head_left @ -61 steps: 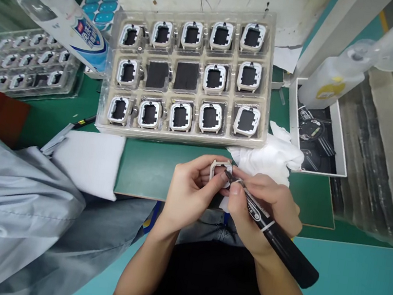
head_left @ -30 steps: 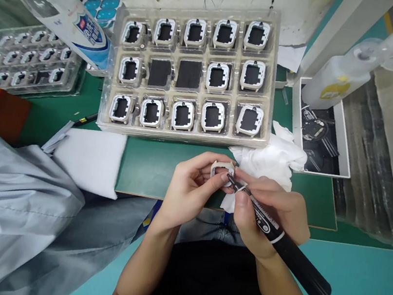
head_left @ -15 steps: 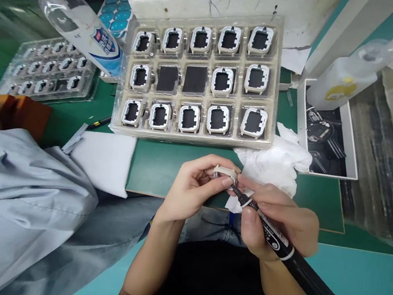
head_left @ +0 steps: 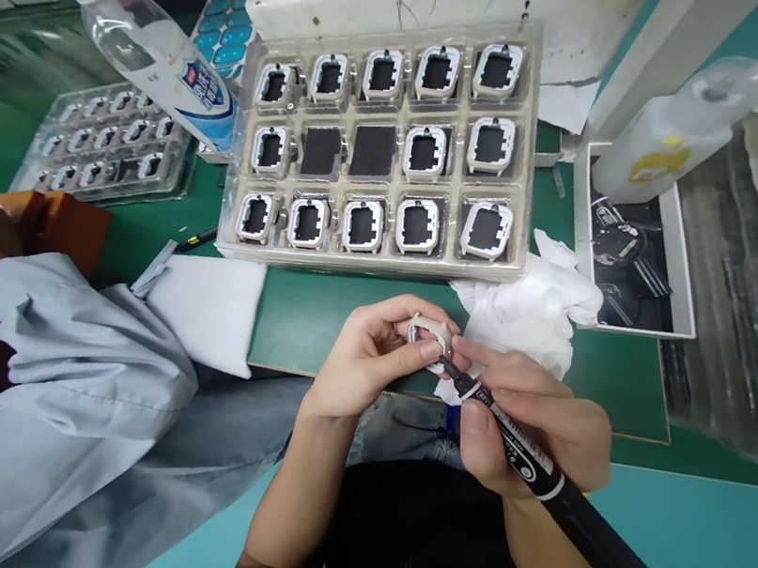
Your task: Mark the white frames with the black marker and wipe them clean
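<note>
My left hand (head_left: 368, 358) pinches a small white square frame (head_left: 427, 333) between thumb and fingers, just above the table's near edge. My right hand (head_left: 529, 420) grips a black marker pen (head_left: 548, 485) like a pencil, its tip touching the frame's lower right side. A crumpled white cloth (head_left: 531, 312) lies behind both hands. Beyond them stands a clear plastic tray (head_left: 368, 259) of square pockets, most holding white frames; two pockets in the middle row show only black pads.
A person in a light grey coat (head_left: 47, 405) sits at my left, with a white sheet (head_left: 208, 306) beside them. A second tray (head_left: 107, 148) and a tilted plastic bottle (head_left: 148, 60) are at far left. A white bottle (head_left: 655, 154) and a white box (head_left: 633, 251) stand at right.
The frame has been turned in my left hand from face-up to more edge-on. The marker has swung lower and further right while its tip stays at the frame.
</note>
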A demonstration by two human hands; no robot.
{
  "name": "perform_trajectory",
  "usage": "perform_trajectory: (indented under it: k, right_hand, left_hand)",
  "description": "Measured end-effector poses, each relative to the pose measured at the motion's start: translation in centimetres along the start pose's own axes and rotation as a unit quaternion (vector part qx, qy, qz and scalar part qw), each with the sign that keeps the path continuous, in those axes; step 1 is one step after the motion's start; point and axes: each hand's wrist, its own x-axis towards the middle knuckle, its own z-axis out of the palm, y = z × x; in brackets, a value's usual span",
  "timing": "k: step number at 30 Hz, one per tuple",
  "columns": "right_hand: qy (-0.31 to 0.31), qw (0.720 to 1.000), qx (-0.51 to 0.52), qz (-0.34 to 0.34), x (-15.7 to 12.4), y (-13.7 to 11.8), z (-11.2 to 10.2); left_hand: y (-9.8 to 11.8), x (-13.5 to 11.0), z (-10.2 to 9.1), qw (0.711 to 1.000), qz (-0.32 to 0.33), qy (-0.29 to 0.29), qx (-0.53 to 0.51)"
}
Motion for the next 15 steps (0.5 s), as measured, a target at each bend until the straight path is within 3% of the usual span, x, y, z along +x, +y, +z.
perform_trajectory:
  k: [4,15]
  right_hand:
    - [0.009,1.000,-0.016,0.014,-0.1,0.0,0.2]
    - [-0.006,0.996,-0.050,0.072,0.2,-0.8,-0.4]
  left_hand:
    - [0.1,-0.1,0.1,1.000,-0.024,0.010,0.015]
    - [0.4,-0.6,2.7,0.987,-0.025,0.114,0.110]
